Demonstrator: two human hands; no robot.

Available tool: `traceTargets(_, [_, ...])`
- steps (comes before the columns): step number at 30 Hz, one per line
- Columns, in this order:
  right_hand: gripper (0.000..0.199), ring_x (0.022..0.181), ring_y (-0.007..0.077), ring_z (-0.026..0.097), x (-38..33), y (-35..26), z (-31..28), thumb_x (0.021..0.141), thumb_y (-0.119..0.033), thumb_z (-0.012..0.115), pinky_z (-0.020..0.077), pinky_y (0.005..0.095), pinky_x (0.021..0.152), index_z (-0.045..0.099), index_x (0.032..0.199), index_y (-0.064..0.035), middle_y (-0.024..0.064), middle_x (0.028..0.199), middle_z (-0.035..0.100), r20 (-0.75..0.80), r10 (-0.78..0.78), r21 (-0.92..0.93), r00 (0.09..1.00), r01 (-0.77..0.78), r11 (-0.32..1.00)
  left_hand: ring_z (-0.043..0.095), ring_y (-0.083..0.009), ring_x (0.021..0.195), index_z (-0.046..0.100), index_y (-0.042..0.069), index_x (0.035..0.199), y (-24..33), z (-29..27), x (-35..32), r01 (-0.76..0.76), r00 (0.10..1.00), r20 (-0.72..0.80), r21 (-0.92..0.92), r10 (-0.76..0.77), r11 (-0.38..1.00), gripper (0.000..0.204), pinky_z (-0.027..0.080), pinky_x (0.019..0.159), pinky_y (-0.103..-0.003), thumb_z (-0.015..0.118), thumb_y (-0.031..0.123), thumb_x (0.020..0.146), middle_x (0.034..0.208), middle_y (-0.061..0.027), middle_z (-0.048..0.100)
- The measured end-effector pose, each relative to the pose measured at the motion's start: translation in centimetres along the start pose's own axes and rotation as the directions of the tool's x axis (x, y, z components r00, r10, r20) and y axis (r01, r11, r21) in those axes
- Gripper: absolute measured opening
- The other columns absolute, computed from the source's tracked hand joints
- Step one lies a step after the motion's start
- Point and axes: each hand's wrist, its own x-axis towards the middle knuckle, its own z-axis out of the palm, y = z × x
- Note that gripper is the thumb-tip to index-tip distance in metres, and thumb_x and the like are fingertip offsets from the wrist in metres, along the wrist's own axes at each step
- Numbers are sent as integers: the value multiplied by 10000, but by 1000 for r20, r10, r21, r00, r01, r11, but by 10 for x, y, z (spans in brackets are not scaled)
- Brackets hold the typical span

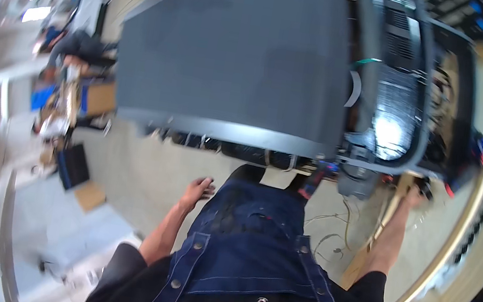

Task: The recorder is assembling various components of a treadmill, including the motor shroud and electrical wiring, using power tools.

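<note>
Off to your right, just below the corner of the shiny black housing (397, 90), your right hand (414, 196) is at a small dark object (427, 189), fingers curled, but it's too blurry to tell whether you've got a grip on it. Your left hand (200, 190) hangs half curled and empty beside your apron (257, 213). Progress-wise, the big grey panel (237, 56) sits flat, while the wiring (445, 94) lies exposed, so I'd say that side's unfinished; can't tell how much is left.
</note>
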Motion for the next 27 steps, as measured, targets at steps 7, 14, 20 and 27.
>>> traceTargets(7, [262,663,54,502,-137,-93,72,769,-154,877,370,253,556,768,985,-53,-22,887,693,271,311,-2,911,-322,947,668,-137,875,637,76,1240,-31,-58,-38,63,951,-304,-3,-60,998,424,531,774,-311,601,436,1018,1020,-32,698])
traceTargets(14, [484,1049,201,685,-161,-231,-68,857,-259,838,580,350,888,655,1227,-5,99,1176,704,220,300,90,928,-325,941,671,-121,792,691,58,1139,-12,-105,72,-131,911,-390,30,132,991,367,537,678,-310,670,384,972,902,-37,717])
traceTargets(20, [618,1105,291,664,-233,-373,-145,946,-436,723,554,468,998,531,1316,20,156,1231,659,374,57,462,926,-240,854,728,-297,858,718,43,1087,-26,-188,157,-194,661,-704,176,261,965,304,561,776,-415,719,281,897,919,-143,756])
traceTargets(27, [890,1454,422,374,-340,-481,-159,934,-358,733,399,539,1174,285,1479,185,283,1553,392,608,-84,771,789,-562,300,703,-381,924,712,99,1049,5,-242,187,-327,576,-653,367,492,871,240,547,827,-473,760,222,847,981,-174,709])
